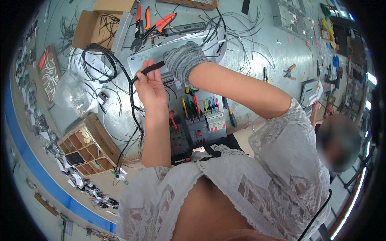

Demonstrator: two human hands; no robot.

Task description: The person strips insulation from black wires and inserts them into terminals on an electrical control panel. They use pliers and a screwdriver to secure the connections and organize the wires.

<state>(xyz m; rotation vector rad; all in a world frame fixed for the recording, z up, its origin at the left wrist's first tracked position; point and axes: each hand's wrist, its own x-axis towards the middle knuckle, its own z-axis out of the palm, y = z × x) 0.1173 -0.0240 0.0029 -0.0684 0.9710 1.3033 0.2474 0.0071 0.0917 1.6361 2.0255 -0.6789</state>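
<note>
My bare left hand has its thumb over a black wire bundle, at the point where a flat black strip branches off. Its other fingers stretch up behind the strip. My right hand, in a grey knit glove, is closed round the strip's other end; most of its fingers are hidden. The strip spans the short gap between both hands. Below them is an electrical assembly with breakers and red, yellow, green and blue wire ends. A metal plate lies just behind the hands.
Pliers and cutters with orange-red handles lie at the back, near an open cardboard box. A compartment box stands at left. Loose black wires spread behind my right hand. Another person is at far right.
</note>
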